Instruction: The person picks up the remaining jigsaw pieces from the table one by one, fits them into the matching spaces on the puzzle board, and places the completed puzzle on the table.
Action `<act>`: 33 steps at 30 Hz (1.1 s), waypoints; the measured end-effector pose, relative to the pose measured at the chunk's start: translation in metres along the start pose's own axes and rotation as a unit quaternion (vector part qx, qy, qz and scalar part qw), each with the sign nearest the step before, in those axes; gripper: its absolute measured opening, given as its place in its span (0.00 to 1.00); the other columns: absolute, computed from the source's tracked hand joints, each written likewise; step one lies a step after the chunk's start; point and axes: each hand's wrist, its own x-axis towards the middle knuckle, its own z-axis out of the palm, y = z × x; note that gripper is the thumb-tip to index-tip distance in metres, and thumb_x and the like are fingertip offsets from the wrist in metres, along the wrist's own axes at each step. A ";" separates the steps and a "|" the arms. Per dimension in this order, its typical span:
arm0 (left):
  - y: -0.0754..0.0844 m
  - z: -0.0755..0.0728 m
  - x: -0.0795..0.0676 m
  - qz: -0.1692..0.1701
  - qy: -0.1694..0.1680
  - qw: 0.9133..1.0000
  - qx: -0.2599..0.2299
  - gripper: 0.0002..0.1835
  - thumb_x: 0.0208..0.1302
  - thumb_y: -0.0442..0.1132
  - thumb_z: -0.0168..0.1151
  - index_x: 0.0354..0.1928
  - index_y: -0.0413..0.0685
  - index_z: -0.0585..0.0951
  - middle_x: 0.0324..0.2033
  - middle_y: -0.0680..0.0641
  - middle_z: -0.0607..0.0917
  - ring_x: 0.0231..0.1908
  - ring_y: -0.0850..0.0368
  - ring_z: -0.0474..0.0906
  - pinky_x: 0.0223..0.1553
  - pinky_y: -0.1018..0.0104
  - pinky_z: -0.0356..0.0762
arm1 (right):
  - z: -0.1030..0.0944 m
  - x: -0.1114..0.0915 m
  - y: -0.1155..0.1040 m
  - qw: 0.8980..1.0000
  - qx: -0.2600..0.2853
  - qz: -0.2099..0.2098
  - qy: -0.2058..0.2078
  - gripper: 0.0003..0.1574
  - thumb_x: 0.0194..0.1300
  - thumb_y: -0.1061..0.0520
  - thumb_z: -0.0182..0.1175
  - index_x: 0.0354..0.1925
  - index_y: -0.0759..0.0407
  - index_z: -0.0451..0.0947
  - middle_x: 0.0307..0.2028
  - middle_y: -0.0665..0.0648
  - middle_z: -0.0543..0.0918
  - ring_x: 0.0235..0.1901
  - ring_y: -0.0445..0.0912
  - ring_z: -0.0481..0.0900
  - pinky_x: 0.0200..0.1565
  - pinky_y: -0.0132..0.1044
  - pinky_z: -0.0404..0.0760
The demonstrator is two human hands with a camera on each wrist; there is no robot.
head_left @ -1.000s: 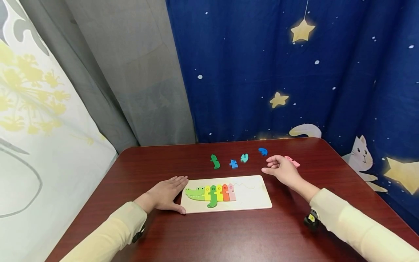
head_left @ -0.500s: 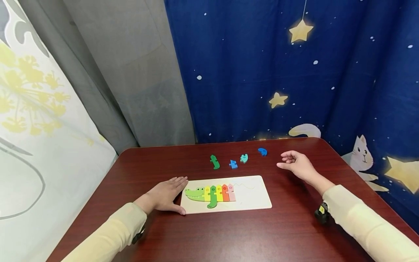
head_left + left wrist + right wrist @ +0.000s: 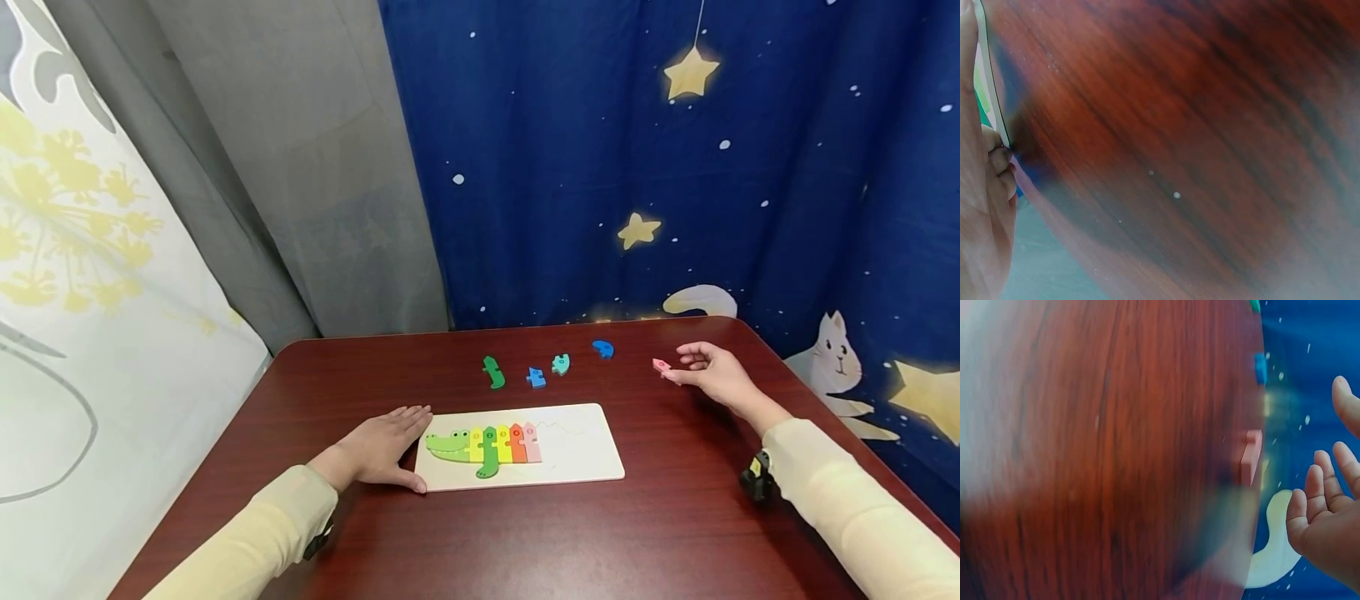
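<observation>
My left hand (image 3: 386, 447) rests flat at the left end of a pale wooden puzzle board (image 3: 581, 446), thumb and fingers spread along its edge. On the board sits a crocodile puzzle (image 3: 488, 448), with a light green head and yellow, green, orange and pale pink segments. At the table's right side, my right hand (image 3: 712, 372) hovers with fingers loosely bent and thumb apart. A loose pink puzzle piece (image 3: 661, 365) shows just beyond its fingertips. The right wrist view has that pink piece (image 3: 1251, 456) lying on the table, with nothing between the thumb and fingers.
Behind the board lie a green leg piece (image 3: 493, 372), a blue piece (image 3: 536, 377), a teal piece (image 3: 560, 363) and a darker blue curved piece (image 3: 603, 349). A dark red wooden table (image 3: 525, 542) carries everything. Blue starry and grey curtains hang behind it.
My right hand has moved to the right across the pink piece, which was hidden half a second ago and now shows left of the fingers. The left hand has stayed at the board.
</observation>
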 end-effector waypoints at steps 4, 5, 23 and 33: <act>0.000 0.000 0.000 0.004 0.004 1.000 0.000 0.65 0.47 0.86 0.39 0.75 0.40 0.55 0.73 0.42 0.56 0.72 0.49 0.51 0.71 0.57 0.50 | -0.006 0.004 0.013 1.000 -0.006 0.014 -0.013 0.40 0.61 0.51 0.69 0.61 0.74 0.67 0.53 0.75 0.74 0.47 0.58 0.73 0.38 0.22 0.73; 0.000 0.000 0.000 0.006 0.005 1.000 0.000 0.65 0.47 0.86 0.40 0.75 0.39 0.56 0.73 0.42 0.56 0.72 0.49 0.51 0.71 0.57 0.50 | -0.007 0.004 0.015 1.000 -0.008 0.017 -0.016 0.41 0.61 0.51 0.69 0.61 0.74 0.66 0.53 0.75 0.73 0.47 0.58 0.73 0.38 0.22 0.73; -0.001 0.003 0.000 0.003 0.006 1.000 -0.003 0.65 0.47 0.86 0.40 0.75 0.40 0.55 0.74 0.43 0.56 0.72 0.51 0.50 0.71 0.58 0.49 | -0.008 0.019 0.036 0.998 -0.007 0.030 -0.053 0.42 0.59 0.53 0.70 0.61 0.78 0.65 0.50 0.74 0.74 0.46 0.56 0.72 0.38 0.23 0.73; -0.002 0.002 0.001 0.001 0.000 1.000 0.001 0.65 0.47 0.86 0.39 0.75 0.41 0.55 0.74 0.44 0.55 0.72 0.51 0.50 0.71 0.58 0.50 | -0.007 0.023 0.044 0.996 -0.024 0.047 -0.078 0.45 0.58 0.51 0.71 0.61 0.77 0.64 0.48 0.70 0.74 0.46 0.56 0.71 0.39 0.26 0.73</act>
